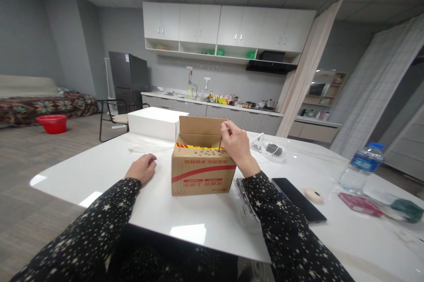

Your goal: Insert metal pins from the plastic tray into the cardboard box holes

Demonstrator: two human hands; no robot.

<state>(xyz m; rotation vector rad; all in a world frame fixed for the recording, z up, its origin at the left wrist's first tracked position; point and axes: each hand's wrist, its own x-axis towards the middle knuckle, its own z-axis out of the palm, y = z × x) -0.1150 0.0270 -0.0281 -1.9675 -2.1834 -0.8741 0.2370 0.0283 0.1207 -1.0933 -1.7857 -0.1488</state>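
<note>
A brown cardboard box [202, 180] with red print stands on the white table in front of me, its back flap raised. Several small round metal pieces [208, 152], like screw heads, dot its top near the front edge. My right hand [236, 145] is above the box's right side, fingers pinched on a thin dark metal rod [220, 143] that points down at the top; its kind is unclear. Left of the box, my left hand [142, 168] rests on the table, apart from the box, fingers loosely curled with nothing visible in them.
A row of shiny metal pieces [247, 200] lies by my right forearm, beside a dark tablet-like slab [298, 200]. Farther right are a water bottle [362, 167] and a pink packet [360, 204]. Behind the brown box stand a white box [152, 125] and a white device [272, 149].
</note>
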